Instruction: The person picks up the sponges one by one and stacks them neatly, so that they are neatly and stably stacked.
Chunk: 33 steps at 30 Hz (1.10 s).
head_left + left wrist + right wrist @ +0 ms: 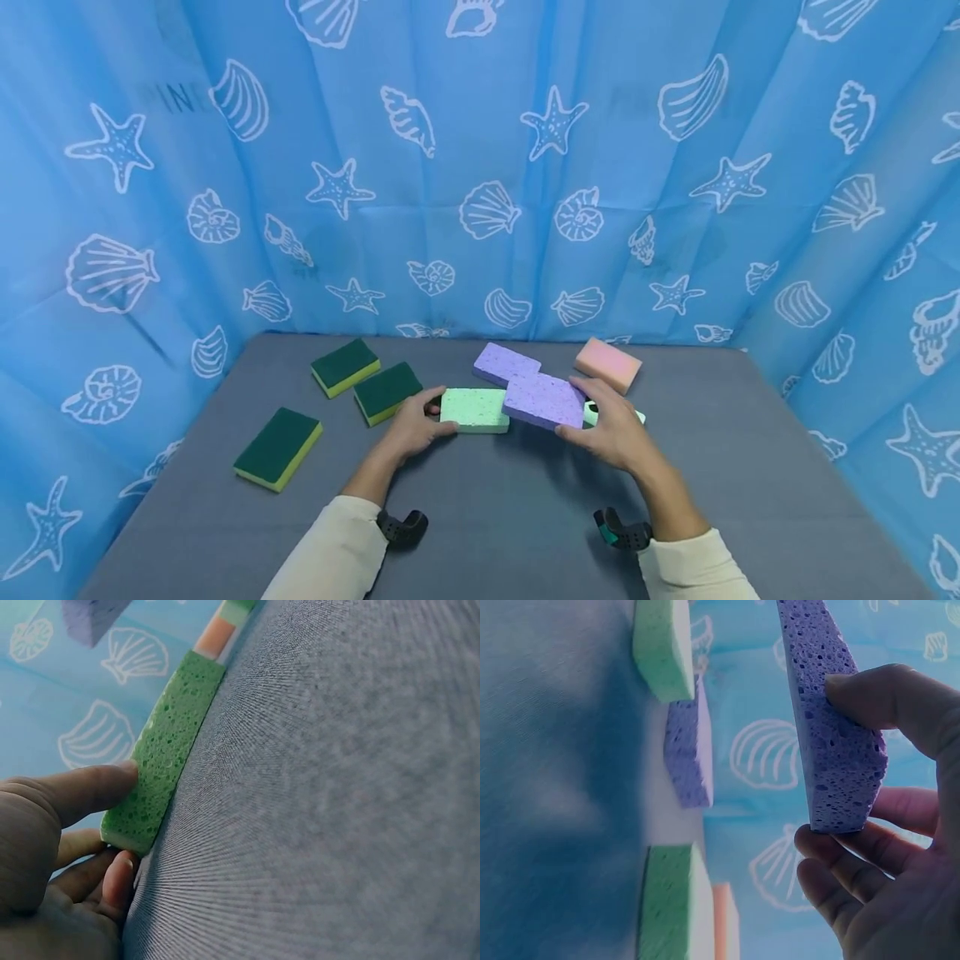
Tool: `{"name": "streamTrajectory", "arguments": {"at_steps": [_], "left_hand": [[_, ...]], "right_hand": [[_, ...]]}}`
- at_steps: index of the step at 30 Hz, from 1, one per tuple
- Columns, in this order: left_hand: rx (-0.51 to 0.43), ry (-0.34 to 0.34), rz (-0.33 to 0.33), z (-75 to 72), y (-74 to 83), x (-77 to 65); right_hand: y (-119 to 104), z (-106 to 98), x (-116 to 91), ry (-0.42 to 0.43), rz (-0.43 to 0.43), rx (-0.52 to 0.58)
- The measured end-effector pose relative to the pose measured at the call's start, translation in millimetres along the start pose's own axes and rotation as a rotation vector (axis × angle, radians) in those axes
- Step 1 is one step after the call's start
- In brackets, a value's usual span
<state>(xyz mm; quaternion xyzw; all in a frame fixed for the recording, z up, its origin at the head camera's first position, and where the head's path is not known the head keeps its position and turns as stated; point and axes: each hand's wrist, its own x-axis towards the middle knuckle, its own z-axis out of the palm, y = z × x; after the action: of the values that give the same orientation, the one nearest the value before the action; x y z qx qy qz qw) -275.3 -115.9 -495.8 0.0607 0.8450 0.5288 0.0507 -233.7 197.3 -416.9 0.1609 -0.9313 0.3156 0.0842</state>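
My left hand [412, 427] grips the left end of a light green sponge [474, 410], which lies flat on the grey table. In the left wrist view the thumb presses the near side of that green sponge [169, 750], with fingers curled at its end. My right hand [611, 427] pinches a purple sponge [543, 400] by its right end. The right wrist view shows this purple sponge [836, 742] raised clear of the table, thumb on its near side and fingertips under its end. Its left end overlaps the green sponge's right end in the head view.
Another purple sponge [506, 363] lies behind, partly covered. A second light green sponge [667, 907] sits mostly hidden behind my right hand. An orange-pink sponge [607, 365] is at the back right. Several dark-green and yellow scouring sponges [279, 447] lie left. A blue shell-print curtain [480, 275] surrounds the table.
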Motion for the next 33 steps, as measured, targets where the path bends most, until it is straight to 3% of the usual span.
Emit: {"name": "streamTrajectory", "arguments": {"at_steps": [11, 22, 28, 33], "left_hand": [[-0.006, 0.007, -0.03, 4.2, 0.7, 3.5], [-0.021, 0.014, -0.005, -2.8, 5.2, 7.6], [-0.022, 0.029, 0.01, -5.1, 9.7, 9.7], [-0.027, -0.009, -0.01, -0.5, 5.3, 7.1]], "right_hand": [[-17, 12, 35, -0.065, -0.074, 0.027], [-29, 28, 65, -0.168, -0.114, 0.016], [-31, 36, 74, -0.204, -0.095, 0.017], [-23, 49, 71, -0.219, -0.088, 0.016]]}}
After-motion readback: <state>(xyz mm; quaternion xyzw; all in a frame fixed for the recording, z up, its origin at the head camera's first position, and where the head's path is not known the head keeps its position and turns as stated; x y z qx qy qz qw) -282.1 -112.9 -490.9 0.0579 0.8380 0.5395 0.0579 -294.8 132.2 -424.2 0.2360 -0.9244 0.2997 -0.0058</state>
